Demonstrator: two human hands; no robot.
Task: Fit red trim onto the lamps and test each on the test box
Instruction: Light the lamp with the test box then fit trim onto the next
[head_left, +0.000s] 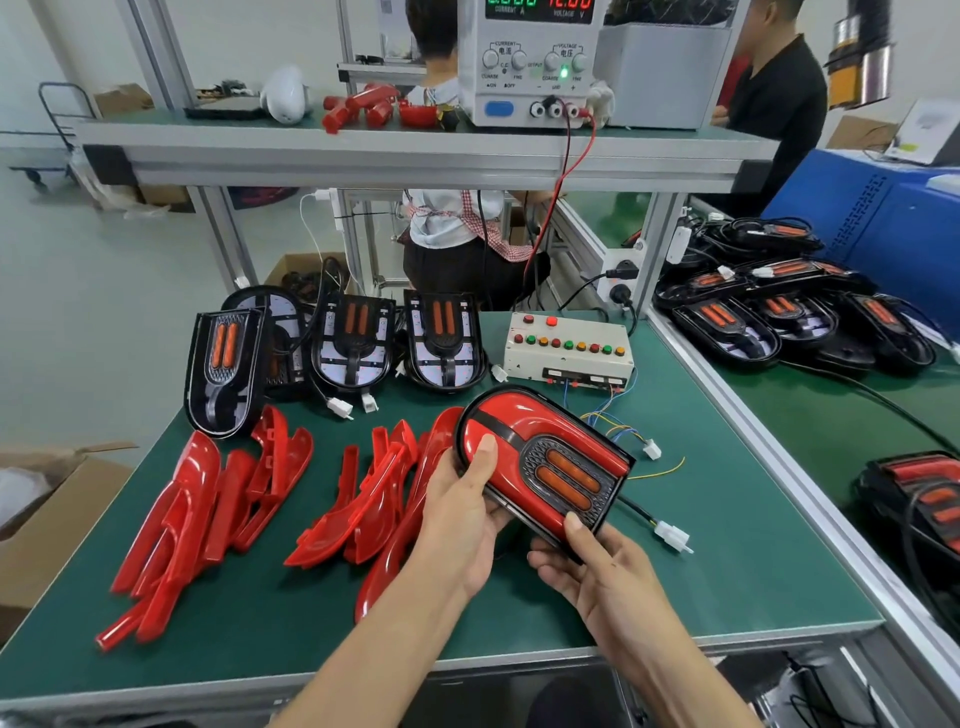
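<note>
Lamp (545, 467) at the frame centre already wears its red trim; my left hand (462, 514) and right hand (592, 566) both grip it. Its connector (672, 535) hangs unplugged, so I judge testing on the test box (569, 348) remains, and bare lamps (353, 338) wait at upper left.

Head cam, looks fwd/down, close over green bench (727, 545).

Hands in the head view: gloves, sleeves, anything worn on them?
Nothing worn. The left hand and the right hand are both bare, with no gloves, rings or finger cots visible. Both forearms are bare to the bottom edge of the frame: no sleeve, watch or wrist strap shows. Fingernails are short and unpainted.
</note>
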